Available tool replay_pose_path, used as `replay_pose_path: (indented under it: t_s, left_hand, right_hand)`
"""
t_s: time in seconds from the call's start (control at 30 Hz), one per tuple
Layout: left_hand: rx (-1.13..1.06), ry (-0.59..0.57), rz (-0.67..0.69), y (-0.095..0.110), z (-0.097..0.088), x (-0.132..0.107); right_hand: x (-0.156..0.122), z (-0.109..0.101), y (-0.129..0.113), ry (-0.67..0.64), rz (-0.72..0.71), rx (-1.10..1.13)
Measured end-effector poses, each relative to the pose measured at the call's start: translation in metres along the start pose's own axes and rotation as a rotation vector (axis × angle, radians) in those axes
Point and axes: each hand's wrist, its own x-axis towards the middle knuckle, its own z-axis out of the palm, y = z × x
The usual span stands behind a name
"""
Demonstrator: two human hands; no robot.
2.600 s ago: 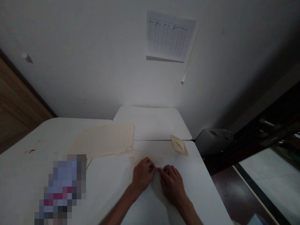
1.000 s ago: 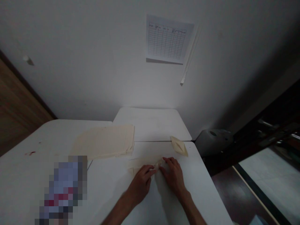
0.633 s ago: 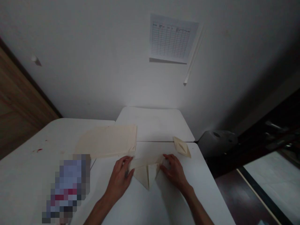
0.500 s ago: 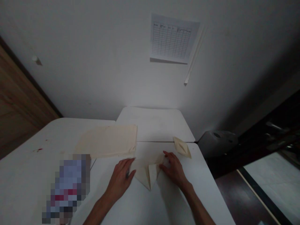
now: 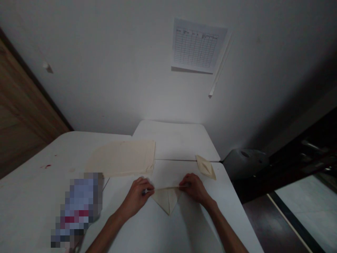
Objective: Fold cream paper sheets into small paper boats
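A cream sheet of paper (image 5: 168,201), folded to a downward-pointing triangle with a crease down its middle, is on the white table in front of me. My left hand (image 5: 139,195) pinches its upper left corner between thumb and fingers. At the upper right corner, my right hand (image 5: 193,188) grips the paper the same way. The top edge runs nearly straight between both hands. Fingertips cover the two corners. Beyond my right hand lies a small folded paper piece (image 5: 206,167), diamond-like in outline.
A stack of cream paper sheets (image 5: 123,158) lies at the left on the white table (image 5: 210,225). Nearer me is a pixelated, blurred item (image 5: 79,203). A printed sheet (image 5: 198,47) hangs on the wall. A grey container (image 5: 243,165) stands past the table's right edge.
Both hands have closed on the paper's upper corners, where their fingers were spread before. The paper's upper part has been folded, making its top edge straight.
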Motion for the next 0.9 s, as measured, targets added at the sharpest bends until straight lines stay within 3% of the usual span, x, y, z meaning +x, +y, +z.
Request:
replay_pose_path:
  t_s: [0.23,0.4,0.57,0.77,0.9]
  left_hand:
    - [-0.038,0.024,0.025,0.003,-0.001,0.004]
    - [0.025,0.038,0.123,0.012,-0.001,0.001]
    - [0.102,0.012,0.278,0.024,0.011,0.000]
    - [0.292,0.033,0.317,0.029,0.025,0.004]
    - [0.291,0.033,0.354,0.030,0.024,0.009]
  right_hand:
    - [-0.002,0.004,0.005,0.027,-0.040,-0.001]
    - [-0.009,0.006,0.002,0.098,-0.114,0.002]
    - [-0.012,0.004,-0.005,0.075,-0.186,-0.081]
    - [-0.015,0.004,-0.008,0.084,-0.225,-0.127]
    - [-0.016,0.004,-0.006,0.098,-0.269,-0.162]
